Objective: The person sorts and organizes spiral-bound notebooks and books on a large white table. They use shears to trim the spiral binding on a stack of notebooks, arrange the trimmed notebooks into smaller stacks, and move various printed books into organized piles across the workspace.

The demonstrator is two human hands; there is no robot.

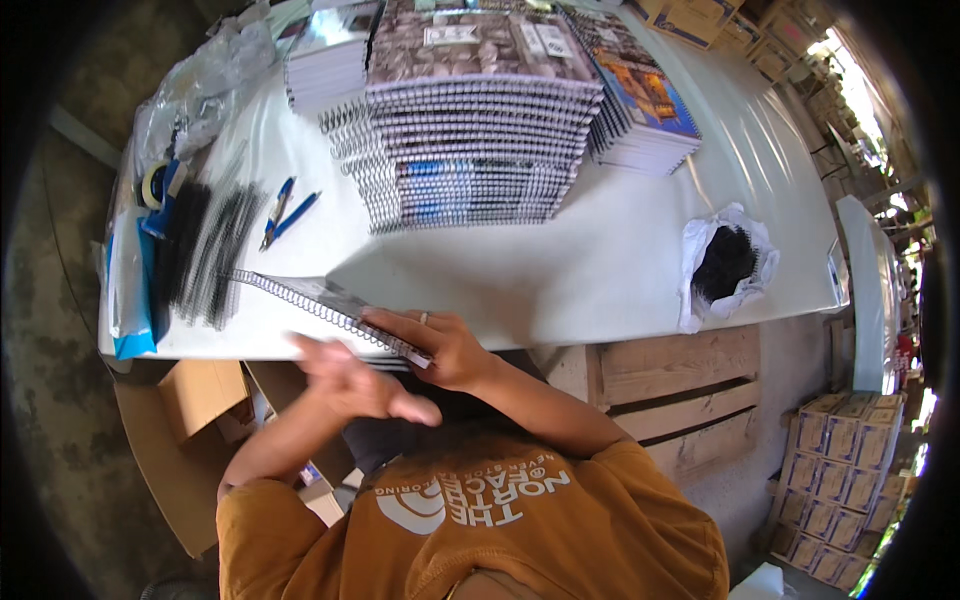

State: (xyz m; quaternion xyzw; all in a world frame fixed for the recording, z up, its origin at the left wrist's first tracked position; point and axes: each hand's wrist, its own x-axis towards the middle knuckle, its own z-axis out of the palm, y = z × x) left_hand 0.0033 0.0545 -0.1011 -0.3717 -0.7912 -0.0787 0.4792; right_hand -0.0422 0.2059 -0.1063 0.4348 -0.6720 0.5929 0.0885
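Note:
My right hand (445,348) grips a spiral-bound notebook (318,308) by its right end, with the thumb side hidden. The notebook is tilted over the table's near edge, its coiled spine facing me. Just below the spine, my left hand (350,378) is blurred by motion, with its fingers stretched out and thumb apart, holding nothing. Beyond the notebook's left end lies a heap of black plastic binding coils (205,255). A tall stack of spiral-bound notebooks (470,120) stands farther back on the white table (620,260).
Blue pens (288,215) lie near a blue tape dispenser (160,195). More notebooks (645,100) flank the tall stack. To the right sits a crumpled white wrapper (692,285) holding black material. Below are an open cardboard box (160,450), a wooden crate (680,370) and stacked cartons (840,470).

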